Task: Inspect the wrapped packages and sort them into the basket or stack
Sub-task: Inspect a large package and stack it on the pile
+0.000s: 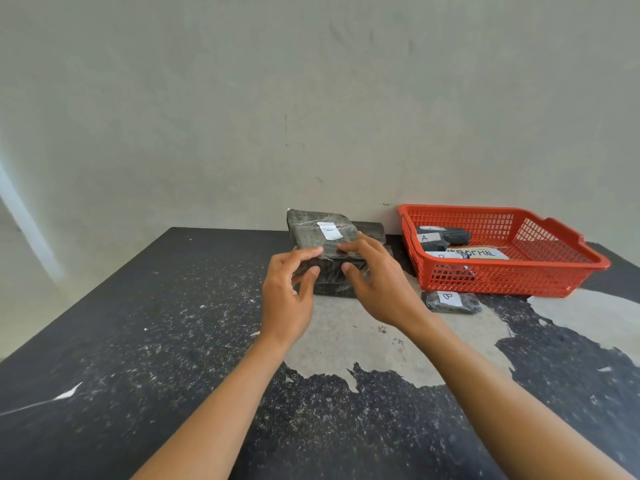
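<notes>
fingers first: left index fingertip (317, 251) lay on the upper face of the top package (306, 225) at its near edge, and the left thumb (313, 271) sat under that edge, so a pinch. right index fingertip (344, 249) and right thumb (348, 269) clamped the same edge just to the right. other fingers of both hands were loosely curled and spread apart. left hand (287, 296) and right hand (379, 289) were side by side, not touching, with bare forearms running back to the near edge of view.

top package: dark, in clear film, white label (329, 231) marked "a" facing up. it appeared tilted, far end higher. it rested on the stack (337, 289) of similar dark packages at the far middle of the table (138, 341), close to the wall (242, 98).

right of the stack: red mesh basket (502, 282), holding a dark package marked a (446, 235) and others with white labels, writing only partly legible.

small package (450, 303) marked "b" lay on the table at the basket's near left corner; touching or just beside, could not tell.

table surface was black, with worn grey patches near the hands.
</notes>
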A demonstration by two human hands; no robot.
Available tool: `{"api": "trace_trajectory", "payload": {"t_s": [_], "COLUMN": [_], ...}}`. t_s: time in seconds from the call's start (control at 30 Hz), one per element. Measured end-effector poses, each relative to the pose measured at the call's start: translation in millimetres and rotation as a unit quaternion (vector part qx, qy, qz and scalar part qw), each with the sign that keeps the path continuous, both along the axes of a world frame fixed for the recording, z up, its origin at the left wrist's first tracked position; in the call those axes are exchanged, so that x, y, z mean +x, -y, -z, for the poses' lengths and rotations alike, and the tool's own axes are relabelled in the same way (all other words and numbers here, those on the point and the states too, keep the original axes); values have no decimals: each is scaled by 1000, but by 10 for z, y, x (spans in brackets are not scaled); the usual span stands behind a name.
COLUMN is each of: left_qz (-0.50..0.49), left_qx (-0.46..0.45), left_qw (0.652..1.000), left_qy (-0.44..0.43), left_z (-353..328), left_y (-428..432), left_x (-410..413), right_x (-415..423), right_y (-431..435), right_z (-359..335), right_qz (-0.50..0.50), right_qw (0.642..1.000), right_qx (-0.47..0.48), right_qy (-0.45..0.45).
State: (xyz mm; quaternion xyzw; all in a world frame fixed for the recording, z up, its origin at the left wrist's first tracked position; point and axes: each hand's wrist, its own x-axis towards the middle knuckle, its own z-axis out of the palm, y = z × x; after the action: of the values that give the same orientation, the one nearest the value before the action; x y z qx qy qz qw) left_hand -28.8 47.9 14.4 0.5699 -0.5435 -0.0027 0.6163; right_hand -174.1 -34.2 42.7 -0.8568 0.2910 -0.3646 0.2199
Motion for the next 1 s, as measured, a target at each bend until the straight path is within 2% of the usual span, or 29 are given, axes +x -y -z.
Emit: {"api": "trace_trajectory", "payload": {"t_s": [0.1, 0.27, 0.37, 0.5, 0.6, 0.7, 0.83, 1.0], "left_qz": [24, 108, 89, 11, 36, 61, 38, 0], "left_qx": [19, 59, 81, 89, 152, 167, 174, 184], "left_qw": [999, 992, 993, 985, 975, 973, 975, 967], "left_qy": [-11, -30, 16, 146, 159, 148, 133, 174], "left_z": [41, 70, 69, 112, 153, 213, 387, 506], "left_y": [-70, -186, -219, -197, -247, -335, -394, -399], "left_x": [-81, -31, 49, 271, 380, 364, 287, 151], "right_x": [-21, -148, -255, -435, -560, -636, -720, -810], "right_y": [-59, -45, -7, -24, 5, 69, 92, 16], "right_z": [24, 53, 159, 327, 444, 541, 608, 583], "right_qz": [6, 70, 47, -31, -74, -108, -133, -98], "right_qw": [1000, 997, 998, 999, 997, 994, 987, 977], "right_qx": [4, 15, 9, 5, 15, 29, 37, -36], "right_qy": [-22, 38, 47, 42, 27, -6, -84, -186]}}
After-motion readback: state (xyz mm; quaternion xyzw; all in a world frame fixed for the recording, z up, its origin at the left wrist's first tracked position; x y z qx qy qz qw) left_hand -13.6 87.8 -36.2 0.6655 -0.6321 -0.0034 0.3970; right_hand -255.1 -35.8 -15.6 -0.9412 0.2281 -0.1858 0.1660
